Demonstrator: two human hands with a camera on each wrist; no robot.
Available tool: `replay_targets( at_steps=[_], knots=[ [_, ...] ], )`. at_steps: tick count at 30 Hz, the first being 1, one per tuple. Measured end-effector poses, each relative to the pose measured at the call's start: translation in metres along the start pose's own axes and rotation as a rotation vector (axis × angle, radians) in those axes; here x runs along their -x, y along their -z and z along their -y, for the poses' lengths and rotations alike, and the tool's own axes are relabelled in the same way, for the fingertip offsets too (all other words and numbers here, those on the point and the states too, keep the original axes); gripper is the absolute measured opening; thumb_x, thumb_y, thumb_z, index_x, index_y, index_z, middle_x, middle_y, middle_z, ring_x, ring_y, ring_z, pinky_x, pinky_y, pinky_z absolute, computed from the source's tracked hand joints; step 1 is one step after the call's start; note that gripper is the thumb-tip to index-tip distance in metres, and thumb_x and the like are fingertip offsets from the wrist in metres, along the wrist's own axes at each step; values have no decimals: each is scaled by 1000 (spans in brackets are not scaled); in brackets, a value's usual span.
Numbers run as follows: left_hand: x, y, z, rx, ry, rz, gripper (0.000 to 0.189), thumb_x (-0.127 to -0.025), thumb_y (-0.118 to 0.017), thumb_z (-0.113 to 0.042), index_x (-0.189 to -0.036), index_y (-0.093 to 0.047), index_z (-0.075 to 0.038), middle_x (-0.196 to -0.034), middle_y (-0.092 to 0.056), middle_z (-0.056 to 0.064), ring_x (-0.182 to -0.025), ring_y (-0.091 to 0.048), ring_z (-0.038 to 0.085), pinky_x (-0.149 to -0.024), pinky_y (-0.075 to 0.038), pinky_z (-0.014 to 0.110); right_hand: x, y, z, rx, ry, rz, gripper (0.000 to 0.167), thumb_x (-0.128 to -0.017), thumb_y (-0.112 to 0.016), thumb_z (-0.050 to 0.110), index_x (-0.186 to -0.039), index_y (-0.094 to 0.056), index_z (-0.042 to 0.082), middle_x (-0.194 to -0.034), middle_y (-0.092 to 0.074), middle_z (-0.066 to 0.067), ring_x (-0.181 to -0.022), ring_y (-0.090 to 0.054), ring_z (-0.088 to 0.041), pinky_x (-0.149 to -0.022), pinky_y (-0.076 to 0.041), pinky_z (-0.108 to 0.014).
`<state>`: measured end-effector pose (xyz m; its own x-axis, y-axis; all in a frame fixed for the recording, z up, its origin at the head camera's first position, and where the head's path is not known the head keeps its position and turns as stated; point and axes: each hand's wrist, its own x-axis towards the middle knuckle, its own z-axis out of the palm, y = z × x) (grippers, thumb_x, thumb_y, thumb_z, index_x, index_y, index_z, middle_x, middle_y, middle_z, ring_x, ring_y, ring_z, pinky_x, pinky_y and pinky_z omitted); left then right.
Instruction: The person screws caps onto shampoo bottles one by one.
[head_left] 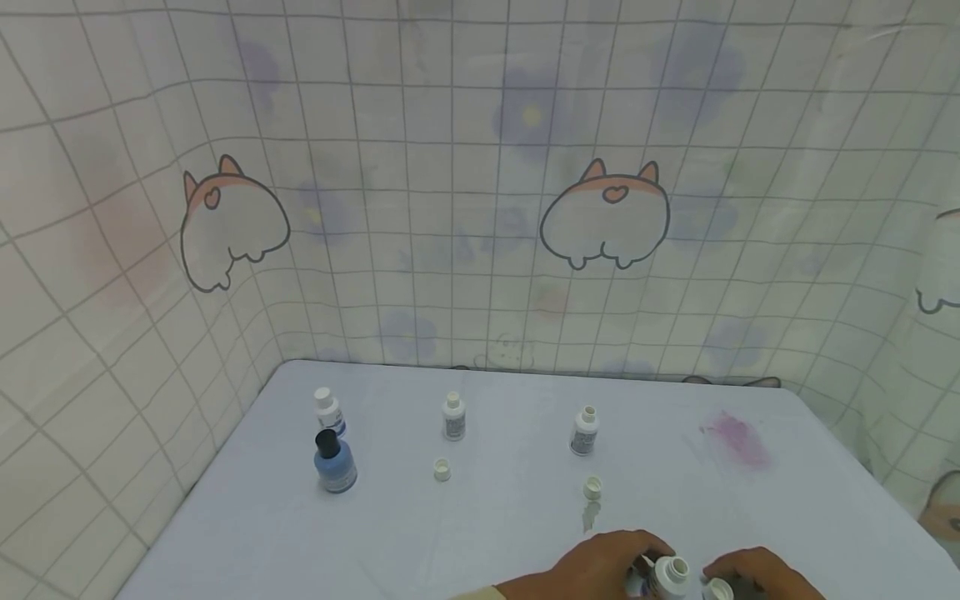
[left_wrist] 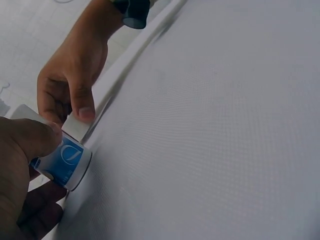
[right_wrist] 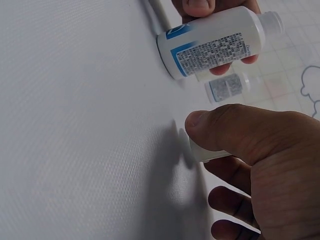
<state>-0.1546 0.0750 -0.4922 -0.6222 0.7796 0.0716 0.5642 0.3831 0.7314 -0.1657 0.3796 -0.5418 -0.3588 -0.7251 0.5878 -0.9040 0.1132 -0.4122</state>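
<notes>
At the front right of the table in the head view, my left hand (head_left: 588, 567) grips a white bottle (head_left: 670, 575) with a blue label. Its neck is bare, with the round mouth visible. In the right wrist view the bottle (right_wrist: 215, 42) stands base down on or close over the white tabletop. Just to its right, my right hand (head_left: 767, 573) pinches a small white cap (head_left: 718, 590) between thumb and fingers. The cap (right_wrist: 212, 153) is low at the table surface, apart from the bottle; the thumb hides part of it.
Two uncapped white bottles (head_left: 453, 418) (head_left: 584, 433) stand farther back, each with a loose cap (head_left: 442, 470) (head_left: 592, 487) before it. At the left are a capped white bottle (head_left: 328, 410) and a blue bottle with black cap (head_left: 335, 468). A pink stain (head_left: 738, 439) marks the tabletop.
</notes>
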Motion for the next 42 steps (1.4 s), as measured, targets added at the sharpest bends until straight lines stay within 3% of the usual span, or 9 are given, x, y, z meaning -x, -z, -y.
replay_targets(
  at_steps=[3, 9, 11, 15, 20, 23, 26, 34, 42],
  knots=[
    [0, -1, -1, -9, -8, -9, 46, -95, -76, -22, -138, -57, -20, -122, -63, -18, -104, -57, -9, -80, -47, 9, 2, 0, 3, 23, -23, -3, 58, -75, -89, 7, -126, -61, 8, -110, -71, -2, -96, -67, -10, -86, -47, -9],
    [2, 1, 0, 88, 23, -17, 44, -93, -79, -20, -132, -60, -22, -116, -63, -20, -100, -58, -9, -79, -48, 11, 3, 3, -2, 35, -4, 24, 58, -78, -87, 8, -130, -60, 10, -111, -70, -3, -97, -67, -12, -85, -47, -10],
    [2, 2, 1, 107, 34, -21, 43, -92, -80, -20, -130, -61, -22, -115, -63, -21, -99, -58, -9, -79, -49, 11, 3, 5, 0, 49, -58, 47, 62, -76, -87, 6, -132, -60, 15, -112, -70, 1, -98, -66, -10, -80, -48, -11],
    [4, 5, 5, 119, 43, -29, 41, -92, -80, -19, -128, -61, -23, -113, -62, -22, -99, -57, -9, -79, -49, 12, 3, 8, 17, 97, -327, 89, 58, -75, -87, 4, -126, -65, 20, -114, -65, 13, -98, -60, -1, -68, -50, -19],
    [7, 8, 10, 144, 40, -31, 39, -92, -79, -18, -127, -62, -23, -113, -61, -22, -99, -57, -10, -79, -49, 12, -5, 5, 48, 171, -838, 147, 30, -94, -76, 27, -120, -68, 15, -112, -62, 16, -93, -53, 4, -66, -49, -23],
    [10, 10, 12, 161, 30, -30, 39, -92, -79, -17, -127, -62, -22, -113, -62, -22, -100, -57, -10, -80, -49, 12, -14, 5, 56, 193, -992, 175, 33, -99, -69, 39, -121, -68, 15, -108, -65, 10, -90, -55, 2, -67, -50, -24],
    [13, 13, 11, 170, 25, -31, 39, -92, -79, -18, -127, -62, -22, -113, -62, -22, -100, -57, -10, -80, -49, 13, -23, 6, 59, 200, -1000, 171, 37, -97, -71, 41, -122, -67, 13, -104, -67, 9, -87, -58, 2, -67, -51, -24],
    [22, 23, 10, 158, 52, -24, 39, -91, -80, -19, -125, -63, -21, -110, -62, -22, -96, -57, -9, -80, -49, 13, -41, 5, 64, 222, -895, 155, 35, -94, -76, 33, -119, -68, 10, -100, -69, 13, -81, -58, 4, -65, -53, -24],
    [30, 28, 15, 156, 40, -32, 37, -91, -80, -19, -124, -63, -22, -111, -62, -23, -98, -57, -9, -80, -49, 14, -50, 2, 64, 213, -899, 164, 37, -93, -76, 36, -120, -68, 12, -105, -69, 12, -80, -56, 4, -64, -52, -24]
  ],
)
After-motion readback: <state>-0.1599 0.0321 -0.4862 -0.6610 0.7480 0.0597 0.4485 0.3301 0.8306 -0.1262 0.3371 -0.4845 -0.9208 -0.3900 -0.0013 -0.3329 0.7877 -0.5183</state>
